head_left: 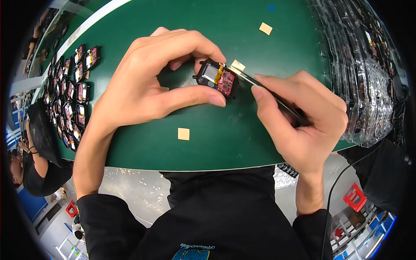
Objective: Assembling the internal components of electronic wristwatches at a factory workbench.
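Between the thumb and fingers of my left hand (149, 82) is a small black device housing (215, 79). Its open face shows a red circuit board, a silvery battery-like block and a strip of amber tape. My right hand (305, 115) grips a pair of dark metal tweezers (277, 96) like a pen. The tweezer tips reach the upper right edge of the housing, near the amber tape; whether they touch it I cannot tell. A small cream paper square (238, 65) appears right by the tips, partly behind them.
Many similar housings (69, 93) stand in rows at the table's left. Stacked clear plastic trays (357, 82) fill the right side. Cream squares (183, 134) lie on the green table (143, 149). Another person (41, 160) sits at far left; a black cable (342, 177) hangs at right.
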A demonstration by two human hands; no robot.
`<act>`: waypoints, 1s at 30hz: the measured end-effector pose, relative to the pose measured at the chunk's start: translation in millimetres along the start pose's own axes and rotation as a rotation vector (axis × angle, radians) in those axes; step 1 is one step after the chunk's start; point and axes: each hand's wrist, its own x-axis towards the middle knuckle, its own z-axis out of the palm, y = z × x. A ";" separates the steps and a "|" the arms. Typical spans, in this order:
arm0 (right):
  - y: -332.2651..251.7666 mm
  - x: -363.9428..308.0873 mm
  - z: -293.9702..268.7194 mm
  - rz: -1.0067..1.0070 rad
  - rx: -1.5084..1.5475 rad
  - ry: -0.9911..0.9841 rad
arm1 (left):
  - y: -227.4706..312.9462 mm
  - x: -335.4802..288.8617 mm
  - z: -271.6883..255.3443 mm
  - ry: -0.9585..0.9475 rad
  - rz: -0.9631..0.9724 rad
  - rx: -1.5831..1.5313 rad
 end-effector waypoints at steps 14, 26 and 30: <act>0.9 1.0 4.6 -0.050 -0.021 -0.014 | -8.4 1.7 -7.2 -0.069 -0.013 -0.037; 1.0 0.8 2.2 0.064 0.090 -0.083 | -11.3 3.8 -9.7 -0.134 0.013 -0.092; -0.1 1.3 1.9 0.059 0.084 -0.104 | -10.8 3.7 -10.3 -0.151 0.059 -0.064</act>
